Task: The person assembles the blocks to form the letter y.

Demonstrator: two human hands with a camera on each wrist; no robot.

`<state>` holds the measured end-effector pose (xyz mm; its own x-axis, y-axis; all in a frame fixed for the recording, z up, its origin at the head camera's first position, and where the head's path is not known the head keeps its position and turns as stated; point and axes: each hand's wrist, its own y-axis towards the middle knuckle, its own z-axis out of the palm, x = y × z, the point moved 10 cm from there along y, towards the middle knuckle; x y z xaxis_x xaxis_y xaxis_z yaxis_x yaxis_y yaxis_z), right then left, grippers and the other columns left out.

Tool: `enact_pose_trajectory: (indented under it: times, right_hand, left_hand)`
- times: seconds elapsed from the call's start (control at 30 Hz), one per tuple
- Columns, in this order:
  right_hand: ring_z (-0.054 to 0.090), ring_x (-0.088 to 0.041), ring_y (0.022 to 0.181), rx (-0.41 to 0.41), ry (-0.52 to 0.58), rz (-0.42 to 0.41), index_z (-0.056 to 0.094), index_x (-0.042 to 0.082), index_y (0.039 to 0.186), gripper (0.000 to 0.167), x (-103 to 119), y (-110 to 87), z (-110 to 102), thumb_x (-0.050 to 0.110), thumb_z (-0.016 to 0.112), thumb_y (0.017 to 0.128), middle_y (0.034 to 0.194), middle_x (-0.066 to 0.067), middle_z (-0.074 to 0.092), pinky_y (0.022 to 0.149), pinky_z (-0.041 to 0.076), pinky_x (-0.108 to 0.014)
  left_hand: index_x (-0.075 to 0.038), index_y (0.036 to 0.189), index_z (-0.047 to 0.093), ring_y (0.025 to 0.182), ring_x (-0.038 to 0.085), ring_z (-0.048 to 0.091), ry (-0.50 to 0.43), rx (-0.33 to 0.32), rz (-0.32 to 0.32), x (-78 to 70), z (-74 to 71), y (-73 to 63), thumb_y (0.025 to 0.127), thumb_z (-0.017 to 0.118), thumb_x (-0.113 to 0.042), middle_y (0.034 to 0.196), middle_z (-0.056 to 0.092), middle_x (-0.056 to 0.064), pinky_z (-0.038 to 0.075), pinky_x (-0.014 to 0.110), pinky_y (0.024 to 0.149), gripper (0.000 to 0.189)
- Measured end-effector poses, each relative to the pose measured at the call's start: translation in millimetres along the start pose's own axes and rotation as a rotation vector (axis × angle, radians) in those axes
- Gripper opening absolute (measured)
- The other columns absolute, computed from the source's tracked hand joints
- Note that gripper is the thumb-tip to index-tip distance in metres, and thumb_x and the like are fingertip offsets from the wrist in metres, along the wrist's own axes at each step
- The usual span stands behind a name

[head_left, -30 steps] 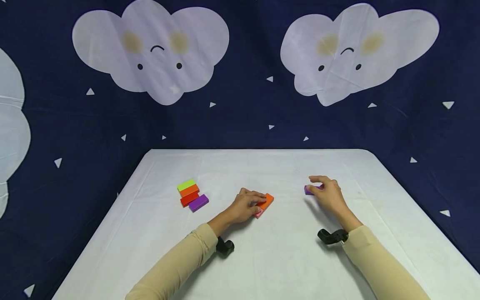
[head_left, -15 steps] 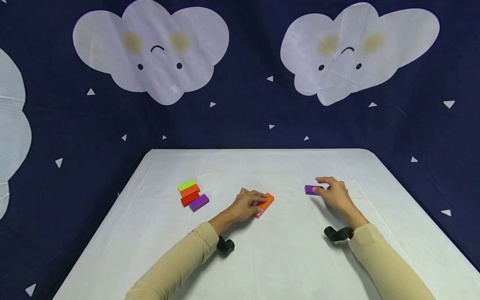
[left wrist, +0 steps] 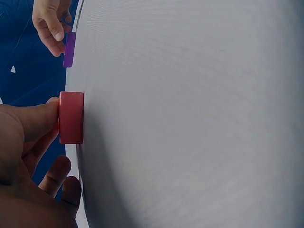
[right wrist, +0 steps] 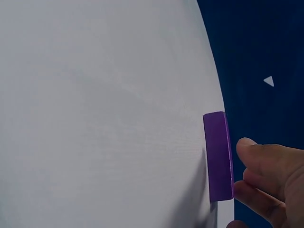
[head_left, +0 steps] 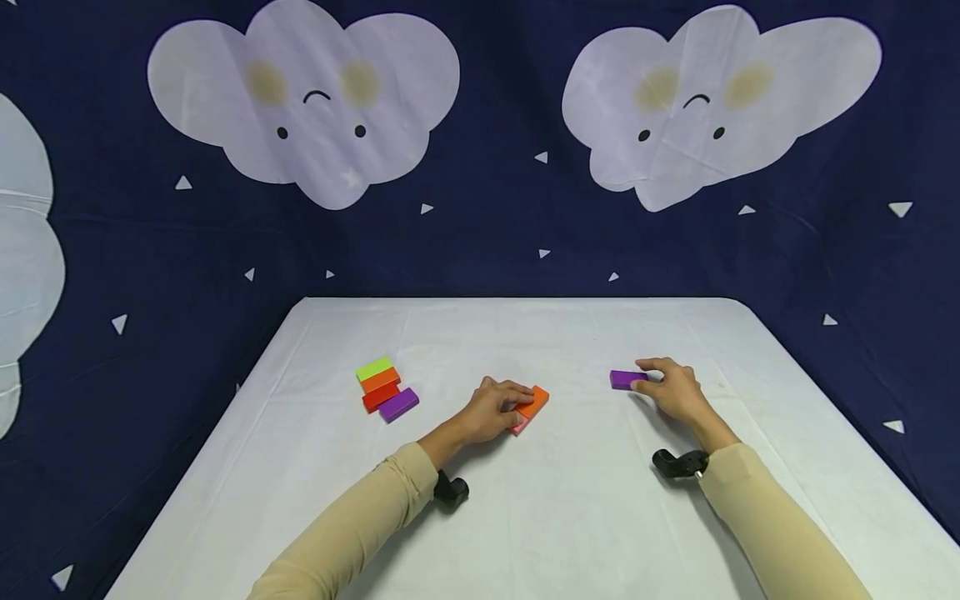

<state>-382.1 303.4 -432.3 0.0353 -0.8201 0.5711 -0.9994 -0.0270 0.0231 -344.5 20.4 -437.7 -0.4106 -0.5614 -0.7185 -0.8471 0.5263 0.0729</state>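
My left hand (head_left: 491, 412) rests its thumb and fingertips on a pink block (head_left: 517, 427) and an orange block (head_left: 534, 403) near the table's middle, partly covering both. Up close in the left wrist view, the thumb touches the upper edge of the pink block (left wrist: 71, 118); the orange one is hidden there. A purple block (head_left: 627, 380) lies flat to the right. Beside its right end is my right hand (head_left: 671, 392), thumb and fingers spread apart. In the right wrist view a narrow gap separates the thumb from the purple block (right wrist: 219, 156).
On the left of the white table (head_left: 570, 517), a lime block (head_left: 374, 369), a second orange block (head_left: 380, 381), a red block (head_left: 381, 397) and a second purple block (head_left: 398, 405) lie close together. Dark blue cloth (head_left: 487, 242) with clouds stands behind the table.
My right hand has let go of the right-hand purple block and drawn back slightly to the right, leaving the block lying where it was. The left hand has stayed put.
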Motion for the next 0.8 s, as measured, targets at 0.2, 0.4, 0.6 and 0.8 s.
enact_pose_trajectory:
  times: [0.2,0.4,0.6,0.8]
  right_hand:
    - [0.033,-0.052,0.120,0.013,-0.010,-0.006,0.054,0.004,0.129,0.049,0,3.2,4,0.026,0.064,0.086,0.138,-0.026,0.045,0.094,0.026,-0.064]
    - [0.035,-0.048,0.115,0.026,-0.019,-0.002,0.055,0.005,0.128,0.046,-2,4.8,8,0.023,0.063,0.087,0.136,-0.026,0.046,0.091,0.027,-0.062]
    - [0.035,-0.049,0.116,0.025,-0.008,0.005,0.057,0.005,0.127,0.044,-4,5.1,10,0.022,0.063,0.087,0.136,-0.027,0.046,0.092,0.026,-0.062]
    - [0.034,-0.048,0.116,0.024,0.008,0.015,0.058,0.006,0.125,0.041,-8,5.6,11,0.021,0.063,0.087,0.135,-0.027,0.046,0.092,0.026,-0.062]
  left_hand:
    - [-0.011,0.120,0.066,0.099,0.014,0.038,-0.014,0.005,-0.012,0.2,0.0,-0.9,0.087,0.064,-0.011,0.134,0.057,-0.005,0.027,0.033,0.089,0.032]
    - [-0.011,0.120,0.066,0.099,0.014,0.039,0.001,0.005,-0.005,-0.7,-0.4,-0.9,0.087,0.064,-0.011,0.134,0.057,-0.006,0.027,0.034,0.091,0.032]
    - [-0.011,0.120,0.066,0.098,0.014,0.039,0.002,0.003,0.002,0.2,0.0,-0.2,0.088,0.064,-0.011,0.134,0.057,-0.005,0.027,0.034,0.090,0.032]
    - [-0.011,0.120,0.066,0.099,0.014,0.039,0.000,0.006,-0.002,0.8,0.5,-0.3,0.088,0.063,-0.012,0.135,0.056,-0.005,0.027,0.034,0.090,0.032]
